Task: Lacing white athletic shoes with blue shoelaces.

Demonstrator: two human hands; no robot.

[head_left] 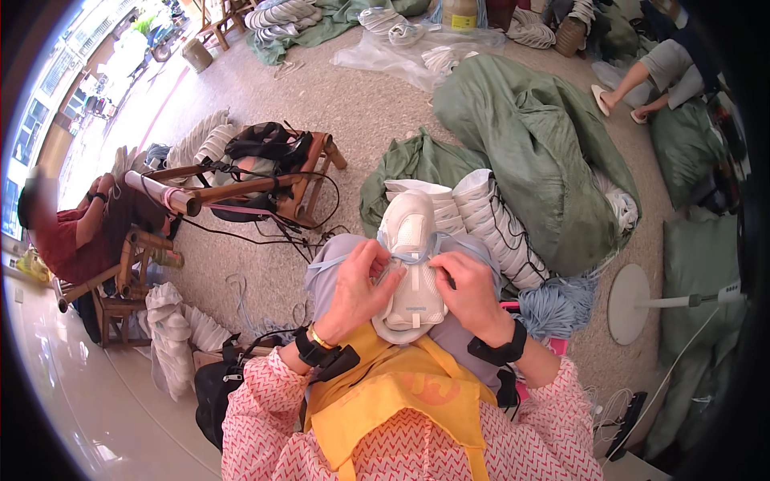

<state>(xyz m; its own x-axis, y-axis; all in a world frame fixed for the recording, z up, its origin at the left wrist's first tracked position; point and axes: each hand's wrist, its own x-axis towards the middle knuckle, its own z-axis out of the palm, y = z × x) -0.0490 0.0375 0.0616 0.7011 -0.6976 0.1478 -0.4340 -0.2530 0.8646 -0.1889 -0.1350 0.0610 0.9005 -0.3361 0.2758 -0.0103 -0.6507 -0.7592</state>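
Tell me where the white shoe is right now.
Centre of the head view, the white shoe rests on the person's lap between the left hand and right hand, above the yellow apron.

Informal shoe workshop: stacked white uppers (497, 220), green sacks (545, 152), lace bundles (553, 309) and bamboo chairs (265, 188) on a speckled floor (353, 104).

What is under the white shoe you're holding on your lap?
Grey-blue cloth lies under the white shoe; left hand and right hand cover its sides, so the sole is hidden.

shoe upper (413, 264): white | lace (417, 255): pale blue | apron (401, 401): yellow | sleeves (265, 425): pink-and-white zigzag | sacks (545, 152): green
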